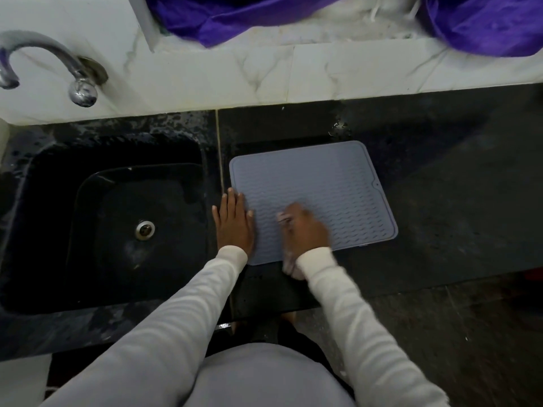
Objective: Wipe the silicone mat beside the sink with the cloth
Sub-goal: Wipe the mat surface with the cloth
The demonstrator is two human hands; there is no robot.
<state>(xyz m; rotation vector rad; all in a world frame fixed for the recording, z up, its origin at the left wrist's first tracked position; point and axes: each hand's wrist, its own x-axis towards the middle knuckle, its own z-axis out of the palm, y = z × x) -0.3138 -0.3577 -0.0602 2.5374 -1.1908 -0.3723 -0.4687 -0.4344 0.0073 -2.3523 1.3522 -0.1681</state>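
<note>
Left hand (235, 223) is lying flat, pinning the silicone mat's (332, 183) left edge steady; right hand (305, 233) is gripping the cloth (289, 264), wiping its near area.

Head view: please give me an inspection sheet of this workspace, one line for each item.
Surface: dark counter, wet patches near sink.
Job's things: grey mat flat, right of sink; cloth on its near part.
Clutter: nothing seen.
Grippers: left hand flat on mat's left edge; right hand blurred, on cloth.
Cables: nothing seen.
Surroundings: tap, marble wall, purple fabric.
</note>
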